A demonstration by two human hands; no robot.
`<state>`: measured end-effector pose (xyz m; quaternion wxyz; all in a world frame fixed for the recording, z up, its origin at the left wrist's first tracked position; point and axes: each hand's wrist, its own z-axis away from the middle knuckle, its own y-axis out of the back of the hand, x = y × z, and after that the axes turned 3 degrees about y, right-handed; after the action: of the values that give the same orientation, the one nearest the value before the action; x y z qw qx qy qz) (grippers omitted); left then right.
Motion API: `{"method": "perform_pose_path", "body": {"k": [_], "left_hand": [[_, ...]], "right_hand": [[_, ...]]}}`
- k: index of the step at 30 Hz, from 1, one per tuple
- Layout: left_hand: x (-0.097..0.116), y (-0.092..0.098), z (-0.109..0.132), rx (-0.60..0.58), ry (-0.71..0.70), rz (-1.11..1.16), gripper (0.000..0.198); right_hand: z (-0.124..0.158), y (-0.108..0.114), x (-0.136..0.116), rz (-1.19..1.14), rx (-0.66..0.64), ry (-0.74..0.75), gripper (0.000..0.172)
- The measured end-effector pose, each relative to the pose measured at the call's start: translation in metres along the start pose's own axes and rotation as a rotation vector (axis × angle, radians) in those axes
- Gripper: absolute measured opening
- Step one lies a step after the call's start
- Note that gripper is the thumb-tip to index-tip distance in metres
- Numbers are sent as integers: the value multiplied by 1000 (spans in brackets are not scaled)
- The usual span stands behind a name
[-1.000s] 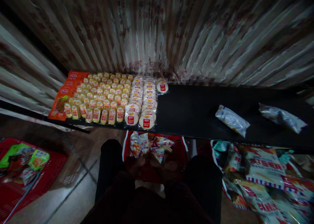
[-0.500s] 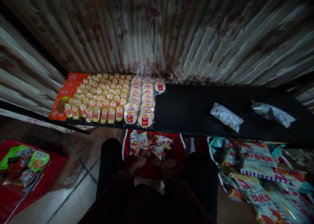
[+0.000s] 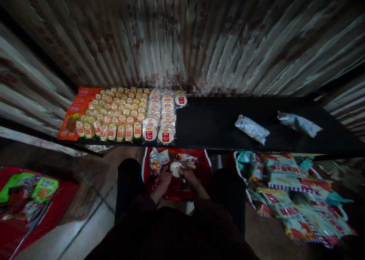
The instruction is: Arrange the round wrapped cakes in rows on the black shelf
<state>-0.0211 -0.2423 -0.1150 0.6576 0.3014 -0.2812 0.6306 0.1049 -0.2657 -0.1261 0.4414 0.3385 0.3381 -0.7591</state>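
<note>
Both my hands are low between my knees, over a red basket (image 3: 203, 167) of snack packets. My left hand (image 3: 164, 176) and my right hand (image 3: 189, 175) are closed together around one round pale wrapped cake (image 3: 176, 168), held just above the basket. Straight ahead, the black shelf (image 3: 216, 127) carries rows of the same round cakes (image 3: 159, 119) with red labels. Left of those stand rows of small yellow packets (image 3: 116, 115).
Orange flat packets (image 3: 74, 110) lie at the shelf's left end. Two loose silver bags (image 3: 252, 129) (image 3: 298, 123) lie to the right. A pile of large snack bags (image 3: 288, 191) covers the floor on the right. Another red basket (image 3: 28, 199) sits at left. A pleated curtain hangs behind.
My hands have come up out of the basket with a round cake between them. The view has shifted a little to the right.
</note>
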Motion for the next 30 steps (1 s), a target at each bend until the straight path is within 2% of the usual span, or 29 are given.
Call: {"method": "perform_pose_path", "body": {"k": [5, 10, 15, 20, 23, 26, 30], "left_hand": [[14, -4, 11, -71, 99, 201, 24], [32, -4, 21, -88, 50, 191, 21], [47, -2, 31, -110, -1, 179, 17], [46, -3, 39, -125, -17, 104, 22], [42, -7, 43, -105, -25, 67, 25], [38, -10, 44, -137, -30, 53, 25], [32, -11, 42, -185, -89, 37, 19]], "right_hand": [[-2, 9, -11, 4, -48, 48, 54], [3, 14, -23, 80, 15, 97, 44], [9, 10, -21, 75, 69, 171, 54], [16, 7, -19, 58, 184, 249, 52], [22, 7, -24, 129, 175, 279, 42], [27, 4, -29, 92, 67, 211, 32], [32, -4, -30, -15, 35, 60, 34]]}}
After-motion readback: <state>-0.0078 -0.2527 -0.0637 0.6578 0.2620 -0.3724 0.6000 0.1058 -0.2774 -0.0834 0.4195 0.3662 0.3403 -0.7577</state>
